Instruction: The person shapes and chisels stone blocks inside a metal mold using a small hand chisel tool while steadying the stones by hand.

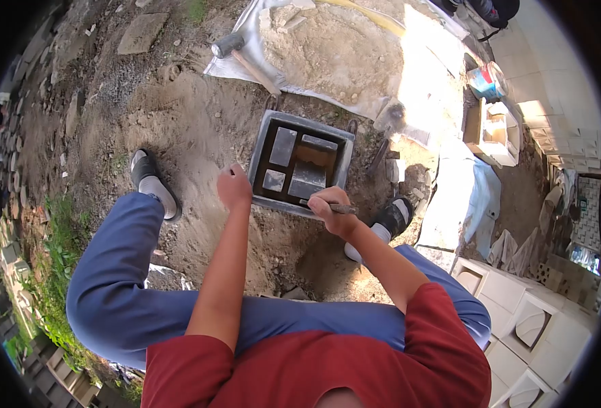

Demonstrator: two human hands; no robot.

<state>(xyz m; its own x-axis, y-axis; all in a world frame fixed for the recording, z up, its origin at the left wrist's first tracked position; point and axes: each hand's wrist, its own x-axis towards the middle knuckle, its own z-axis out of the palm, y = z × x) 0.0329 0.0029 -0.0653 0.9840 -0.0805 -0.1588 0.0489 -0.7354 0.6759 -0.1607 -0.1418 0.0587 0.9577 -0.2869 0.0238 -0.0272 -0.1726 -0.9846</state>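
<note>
A grey rectangular mould box (265,151) with a thick rim sits on the dirt, several grey blocks (283,146) inside it with dark gaps between them. At the box's near right corner, my right hand (331,209) is closed around a thin tool (344,209), its tip by the near rim. Its full shape is hidden by the fingers. Beside the left rim, my left hand (234,187) has its fingers curled in; whether anything is inside them cannot be made out.
A mallet (253,68) lies on a sheet beneath a sand heap (334,51). Right of the box are a trowel-like tool (378,156), a bucket (489,80) and a white mould (501,132). Pale blocks (511,306) are stacked at lower right. My feet flank the box.
</note>
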